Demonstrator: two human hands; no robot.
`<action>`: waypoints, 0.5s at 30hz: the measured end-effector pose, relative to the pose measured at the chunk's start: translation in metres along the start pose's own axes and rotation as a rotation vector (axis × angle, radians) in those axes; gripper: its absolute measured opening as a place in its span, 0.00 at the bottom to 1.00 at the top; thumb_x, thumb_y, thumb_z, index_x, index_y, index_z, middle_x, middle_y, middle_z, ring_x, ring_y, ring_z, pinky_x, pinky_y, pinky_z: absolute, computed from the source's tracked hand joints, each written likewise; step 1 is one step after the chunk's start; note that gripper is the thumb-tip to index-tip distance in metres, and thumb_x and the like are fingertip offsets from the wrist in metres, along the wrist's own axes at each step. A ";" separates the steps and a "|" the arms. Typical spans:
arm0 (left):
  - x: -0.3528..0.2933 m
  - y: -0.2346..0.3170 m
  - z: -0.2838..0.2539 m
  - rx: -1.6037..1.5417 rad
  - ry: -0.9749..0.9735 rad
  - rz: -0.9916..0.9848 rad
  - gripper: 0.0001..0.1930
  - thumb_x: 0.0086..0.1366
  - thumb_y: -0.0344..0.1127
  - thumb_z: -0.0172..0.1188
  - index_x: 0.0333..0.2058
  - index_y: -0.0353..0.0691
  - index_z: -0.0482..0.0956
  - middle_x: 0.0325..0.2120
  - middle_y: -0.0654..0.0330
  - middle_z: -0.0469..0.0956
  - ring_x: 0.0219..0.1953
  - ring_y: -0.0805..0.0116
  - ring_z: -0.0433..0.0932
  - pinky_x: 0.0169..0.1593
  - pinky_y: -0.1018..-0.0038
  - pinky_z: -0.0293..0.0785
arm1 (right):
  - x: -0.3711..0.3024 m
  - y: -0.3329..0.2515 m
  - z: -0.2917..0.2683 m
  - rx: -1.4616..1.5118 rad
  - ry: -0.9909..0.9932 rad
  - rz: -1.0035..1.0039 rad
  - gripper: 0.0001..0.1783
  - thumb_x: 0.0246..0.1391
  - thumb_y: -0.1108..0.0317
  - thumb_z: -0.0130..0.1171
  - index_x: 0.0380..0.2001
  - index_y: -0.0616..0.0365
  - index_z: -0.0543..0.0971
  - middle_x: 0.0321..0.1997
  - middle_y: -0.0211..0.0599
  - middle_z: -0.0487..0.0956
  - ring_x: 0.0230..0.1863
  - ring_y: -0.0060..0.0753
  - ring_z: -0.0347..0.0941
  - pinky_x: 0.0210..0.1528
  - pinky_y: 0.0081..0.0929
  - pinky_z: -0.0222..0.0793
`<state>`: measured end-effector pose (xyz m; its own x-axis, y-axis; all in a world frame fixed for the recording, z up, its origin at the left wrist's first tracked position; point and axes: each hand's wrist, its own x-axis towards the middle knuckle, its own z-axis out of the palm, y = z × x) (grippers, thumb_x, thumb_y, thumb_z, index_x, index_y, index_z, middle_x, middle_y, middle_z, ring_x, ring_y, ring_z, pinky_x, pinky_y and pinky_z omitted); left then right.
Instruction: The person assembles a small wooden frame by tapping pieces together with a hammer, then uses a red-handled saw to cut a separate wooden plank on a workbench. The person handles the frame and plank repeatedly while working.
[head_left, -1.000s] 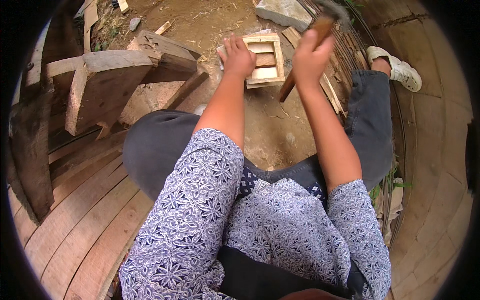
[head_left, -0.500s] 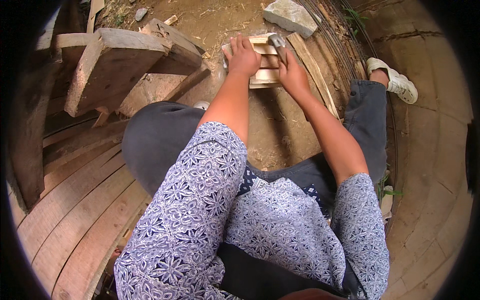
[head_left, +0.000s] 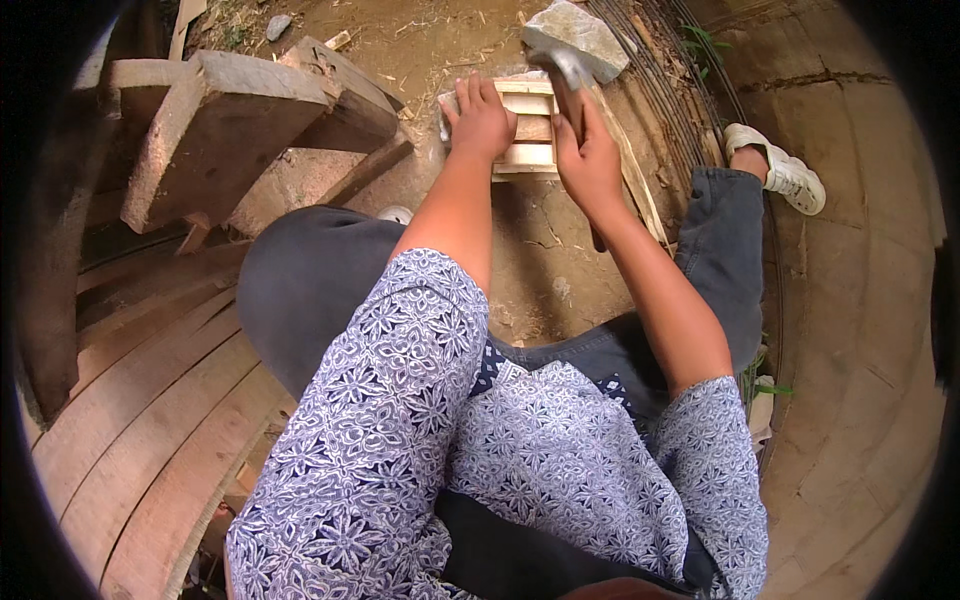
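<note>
A small slatted wooden frame (head_left: pixel 528 130) of pale strips lies on the dirt in front of me. My left hand (head_left: pixel 482 125) grips its left end, fingers reaching over the wood. In my right hand (head_left: pixel 592 165) is a hammer (head_left: pixel 568 95), closed round its dark handle. Its metal head, smeared by motion, is past the frame's far right corner and looks lifted off the wood. The handle's lower end shows below my right wrist. Whether a nail stands in the frame is too small to tell.
A loose wood strip (head_left: pixel 632 180) lies right of the frame, near a large grey stone (head_left: pixel 575 38). Thin rods (head_left: pixel 660 80) run along a concrete strip (head_left: pixel 850 250). Rough timber pieces (head_left: pixel 220 130) and stacked planks (head_left: pixel 150 440) crowd my left side.
The hammer head has moved from the frame's far right corner up and slightly right, and my right hand has shifted with it. My left hand stays on the frame.
</note>
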<state>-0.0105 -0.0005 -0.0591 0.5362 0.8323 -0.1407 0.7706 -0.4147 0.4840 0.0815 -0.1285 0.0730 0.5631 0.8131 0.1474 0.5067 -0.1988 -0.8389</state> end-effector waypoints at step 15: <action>0.000 -0.006 -0.001 0.056 0.019 -0.014 0.34 0.66 0.44 0.49 0.66 0.33 0.52 0.73 0.49 0.45 0.75 0.43 0.39 0.71 0.36 0.37 | 0.047 -0.041 -0.018 -0.064 -0.027 -0.099 0.22 0.62 0.64 0.53 0.59 0.49 0.72 0.39 0.60 0.80 0.42 0.65 0.78 0.43 0.51 0.73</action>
<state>-0.0152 0.0023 -0.0614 0.5191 0.8448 -0.1300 0.7961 -0.4225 0.4332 0.0993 -0.0917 0.1240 0.4908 0.8448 0.2132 0.6001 -0.1504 -0.7857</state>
